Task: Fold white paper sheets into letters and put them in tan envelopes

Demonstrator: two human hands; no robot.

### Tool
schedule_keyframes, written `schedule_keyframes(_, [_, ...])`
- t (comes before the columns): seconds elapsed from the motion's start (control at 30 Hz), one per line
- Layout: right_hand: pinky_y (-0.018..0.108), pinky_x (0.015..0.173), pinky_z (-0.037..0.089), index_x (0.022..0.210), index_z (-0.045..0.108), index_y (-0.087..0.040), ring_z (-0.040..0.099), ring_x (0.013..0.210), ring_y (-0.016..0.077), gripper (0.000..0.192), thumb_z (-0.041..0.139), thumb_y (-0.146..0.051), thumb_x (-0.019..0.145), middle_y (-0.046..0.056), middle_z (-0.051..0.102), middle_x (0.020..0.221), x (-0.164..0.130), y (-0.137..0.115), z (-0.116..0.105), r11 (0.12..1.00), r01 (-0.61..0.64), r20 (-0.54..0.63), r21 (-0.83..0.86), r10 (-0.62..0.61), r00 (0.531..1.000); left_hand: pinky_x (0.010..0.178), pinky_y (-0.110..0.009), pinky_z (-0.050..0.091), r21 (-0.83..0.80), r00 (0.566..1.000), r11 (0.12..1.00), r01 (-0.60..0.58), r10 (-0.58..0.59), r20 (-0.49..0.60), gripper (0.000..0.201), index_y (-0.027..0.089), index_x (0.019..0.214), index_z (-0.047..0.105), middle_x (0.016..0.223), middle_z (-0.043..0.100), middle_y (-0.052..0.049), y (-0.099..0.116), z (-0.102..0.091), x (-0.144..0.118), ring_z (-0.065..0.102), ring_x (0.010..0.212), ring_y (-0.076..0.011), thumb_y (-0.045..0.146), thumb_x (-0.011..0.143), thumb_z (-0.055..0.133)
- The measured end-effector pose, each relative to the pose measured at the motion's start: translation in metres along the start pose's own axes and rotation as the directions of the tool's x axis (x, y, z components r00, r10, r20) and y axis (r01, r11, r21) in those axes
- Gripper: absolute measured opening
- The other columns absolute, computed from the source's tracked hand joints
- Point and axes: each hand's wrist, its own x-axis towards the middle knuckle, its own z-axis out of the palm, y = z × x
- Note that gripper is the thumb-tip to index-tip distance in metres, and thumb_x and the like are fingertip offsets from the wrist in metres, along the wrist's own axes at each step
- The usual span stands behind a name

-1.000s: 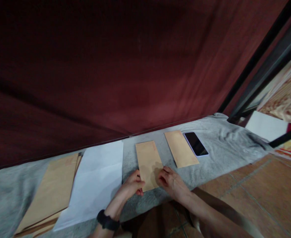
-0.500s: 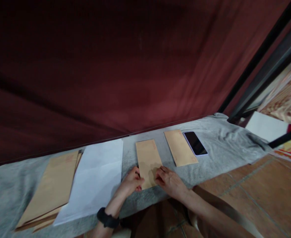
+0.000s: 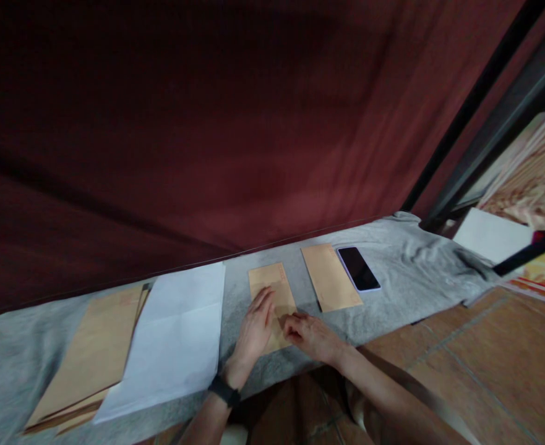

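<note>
A brown envelope (image 3: 274, 284) lies lengthwise on the grey cloth (image 3: 393, 296) in front of me. My left hand (image 3: 255, 327) rests flat on its left half with the fingers stretched out. My right hand (image 3: 310, 335) touches its near right corner with curled fingers. A black band sits on my left wrist. Neither hand lifts the envelope off the cloth.
A second brown envelope (image 3: 330, 285) and a black phone (image 3: 358, 269) lie to the right. White paper sheets (image 3: 172, 337) and a stack of brown envelopes (image 3: 91, 352) lie to the left. A dark red curtain (image 3: 207, 136) hangs behind. Tiled floor (image 3: 499, 364) shows at the right.
My left hand has slid from the envelope's near left corner up onto its surface and flattened out. My right hand has stayed at the near right corner.
</note>
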Motion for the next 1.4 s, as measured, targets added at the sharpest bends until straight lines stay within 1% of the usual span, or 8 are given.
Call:
schedule_keyframes(0.1, [0.023, 0.081, 0.045, 0.090, 0.064, -0.020, 0.065, 0.092, 0.0163, 0.014, 0.053, -0.010, 0.088, 0.004, 0.071, 0.093, -0.002, 0.001, -0.004, 1.000, -0.013, 0.034, -0.008, 0.014, 0.999, 0.119, -0.040, 0.037, 0.208, 0.997, 0.975, -0.075, 0.066, 0.047, 0.044, 0.019, 0.141, 0.050, 0.151, 0.050, -0.008, -0.011, 0.015, 0.008, 0.041, 0.143, -0.0182, 0.031, 0.103, 0.032])
schedule_keyframes(0.2, [0.024, 0.079, 0.045, 0.090, 0.064, -0.020, 0.066, 0.092, 0.0170, 0.012, 0.055, -0.012, 0.088, 0.004, 0.072, 0.093, -0.005, 0.003, -0.007, 0.998, -0.037, 0.045, -0.047, 0.039, 0.998, 0.121, -0.042, 0.034, 0.339, 0.987, 0.930, -0.144, 0.109, 0.120, 0.050, 0.013, 0.147, 0.043, 0.154, 0.046, -0.011, -0.022, 0.020, 0.030, 0.035, 0.147, -0.0197, 0.034, 0.104, 0.028])
schedule_keyframes(0.37, [0.025, 0.077, 0.044, 0.090, 0.066, -0.020, 0.068, 0.090, 0.0181, 0.009, 0.058, -0.017, 0.090, 0.004, 0.073, 0.094, -0.007, 0.004, -0.010, 0.997, -0.064, 0.075, -0.051, 0.067, 0.995, 0.123, -0.042, 0.030, 0.455, 0.949, 0.850, -0.267, 0.149, 0.278, 0.056, 0.008, 0.149, 0.041, 0.157, 0.041, -0.015, -0.038, 0.025, 0.081, 0.032, 0.148, -0.0229, 0.036, 0.103, 0.025])
schedule_keyframes(0.5, [0.025, 0.077, 0.044, 0.093, 0.067, -0.020, 0.068, 0.093, 0.0189, 0.009, 0.059, -0.018, 0.090, 0.005, 0.074, 0.098, -0.006, 0.004, -0.013, 0.996, -0.068, 0.104, -0.053, 0.074, 0.992, 0.123, -0.045, 0.028, 0.498, 0.936, 0.814, -0.298, 0.146, 0.321, 0.058, 0.012, 0.150, 0.039, 0.158, 0.040, -0.012, -0.046, 0.032, 0.097, 0.033, 0.148, -0.0223, 0.039, 0.103, 0.021])
schedule_keyframes(0.77, [0.025, 0.080, 0.045, 0.095, 0.068, -0.021, 0.069, 0.096, 0.0192, 0.011, 0.058, -0.021, 0.090, 0.004, 0.073, 0.100, -0.005, 0.007, -0.012, 0.995, -0.079, 0.123, -0.054, 0.085, 0.989, 0.125, -0.043, 0.021, 0.489, 0.906, 0.790, -0.370, 0.191, 0.377, 0.059, 0.013, 0.154, 0.033, 0.161, 0.034, -0.011, -0.044, 0.038, 0.082, 0.027, 0.150, -0.0195, 0.040, 0.103, 0.019])
schedule_keyframes(1.07, [0.025, 0.080, 0.046, 0.092, 0.072, -0.022, 0.070, 0.096, 0.0193, 0.015, 0.058, -0.022, 0.090, 0.003, 0.076, 0.097, -0.005, 0.012, -0.021, 0.989, -0.143, 0.165, -0.030, 0.146, 0.975, 0.125, -0.042, 0.021, 0.463, 0.887, 0.789, -0.403, 0.213, 0.410, 0.063, 0.011, 0.154, 0.030, 0.162, 0.031, -0.011, -0.024, 0.040, 0.052, 0.024, 0.151, -0.0203, 0.046, 0.104, 0.018])
schedule_keyframes(1.23, [0.025, 0.082, 0.046, 0.093, 0.074, -0.022, 0.070, 0.095, 0.0186, 0.018, 0.057, -0.020, 0.090, 0.003, 0.077, 0.096, -0.006, 0.023, -0.024, 0.991, -0.129, 0.183, 0.043, 0.119, 0.976, 0.125, -0.043, 0.021, 0.443, 0.879, 0.786, -0.432, 0.255, 0.404, 0.062, 0.014, 0.157, 0.024, 0.163, 0.029, -0.011, -0.019, 0.042, 0.029, 0.021, 0.152, -0.0196, 0.045, 0.103, 0.022])
schedule_keyframes(1.4, [0.024, 0.080, 0.047, 0.101, 0.075, -0.021, 0.070, 0.089, 0.0180, 0.024, 0.053, -0.021, 0.092, 0.004, 0.077, 0.096, -0.007, 0.028, -0.029, 0.988, -0.091, 0.175, 0.123, 0.069, 0.982, 0.123, -0.044, 0.026, 0.443, 0.872, 0.778, -0.445, 0.263, 0.414, 0.060, 0.010, 0.156, 0.026, 0.163, 0.029, -0.013, -0.013, 0.042, 0.009, 0.022, 0.152, -0.0218, 0.040, 0.104, 0.022])
